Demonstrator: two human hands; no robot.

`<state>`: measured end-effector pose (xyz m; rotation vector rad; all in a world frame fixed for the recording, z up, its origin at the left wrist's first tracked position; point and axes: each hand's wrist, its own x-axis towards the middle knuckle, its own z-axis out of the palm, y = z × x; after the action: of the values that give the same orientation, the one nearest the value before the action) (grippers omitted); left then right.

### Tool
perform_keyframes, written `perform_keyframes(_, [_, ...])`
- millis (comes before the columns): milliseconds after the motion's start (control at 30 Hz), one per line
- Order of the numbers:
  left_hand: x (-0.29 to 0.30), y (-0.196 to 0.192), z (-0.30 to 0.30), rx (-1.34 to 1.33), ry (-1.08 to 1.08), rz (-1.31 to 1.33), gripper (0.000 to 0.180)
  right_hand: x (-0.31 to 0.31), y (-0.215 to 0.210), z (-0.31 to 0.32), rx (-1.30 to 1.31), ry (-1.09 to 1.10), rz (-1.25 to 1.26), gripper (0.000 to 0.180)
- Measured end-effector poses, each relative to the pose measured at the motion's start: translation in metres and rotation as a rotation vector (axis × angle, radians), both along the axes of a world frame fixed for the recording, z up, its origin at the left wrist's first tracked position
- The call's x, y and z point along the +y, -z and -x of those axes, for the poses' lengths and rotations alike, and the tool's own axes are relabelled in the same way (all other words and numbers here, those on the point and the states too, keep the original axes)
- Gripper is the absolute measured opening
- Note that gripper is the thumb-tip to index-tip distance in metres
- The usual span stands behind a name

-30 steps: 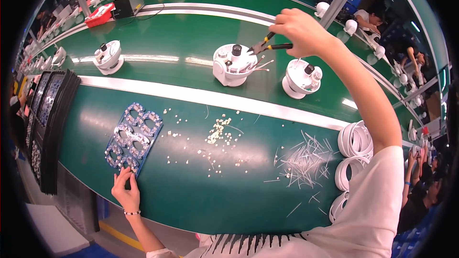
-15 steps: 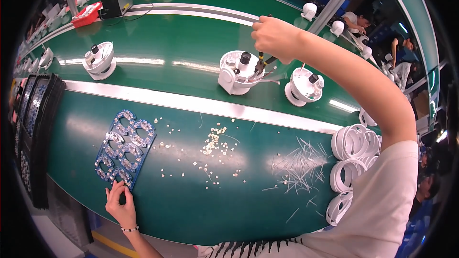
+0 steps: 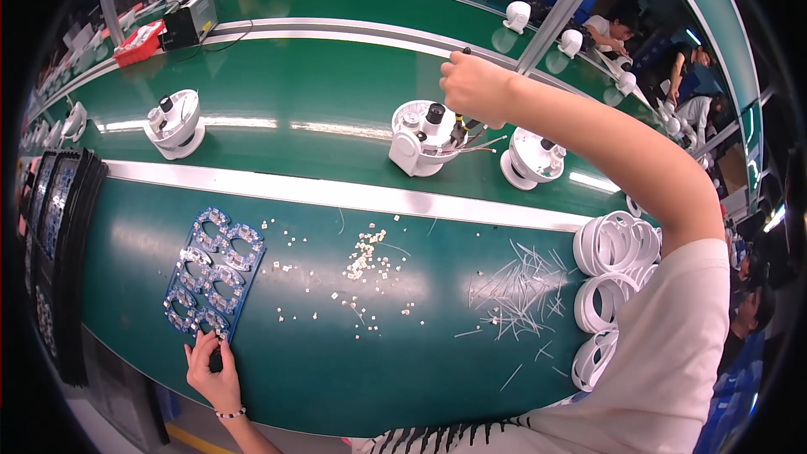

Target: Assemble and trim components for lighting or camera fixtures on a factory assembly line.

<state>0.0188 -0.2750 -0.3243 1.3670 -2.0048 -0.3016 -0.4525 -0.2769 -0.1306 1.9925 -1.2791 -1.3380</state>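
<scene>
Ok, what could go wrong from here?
The pliers in the right hand reach into the white housing close to its loose wires; a slip might nick one.

The left hand is at the near edge of the blue circuit board; a nudge could push it into the scattered cream pieces.

The right-hand white unit sits near the working arm and might get bumped.

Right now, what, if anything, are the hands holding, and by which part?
Right hand: pliers, by the handles. Left hand touches the blue board panel at its lower edge; whether it grips cannot be told.
</scene>
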Motion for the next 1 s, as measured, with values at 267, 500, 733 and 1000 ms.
perform_keyframes(267, [-0.001,0.004,0.000,-0.003,0.011,0.015,0.004,0.025,-0.012,-0.008,-0.026,0.175,-0.014,0.018])
perform_keyframes(500, [0.000,0.007,-0.006,-0.016,0.040,0.112,0.004,0.066,-0.077,-0.016,-0.388,0.370,0.666,0.028])
perform_keyframes(733, [-0.003,0.015,0.014,-0.024,0.002,0.213,0.004,0.168,0.001,-0.075,-1.193,0.158,1.163,0.036])
perform_keyframes(1000, [-0.002,-0.002,0.005,0.363,-0.128,0.082,0.004,0.221,0.086,-0.137,-1.420,0.435,0.994,0.041])
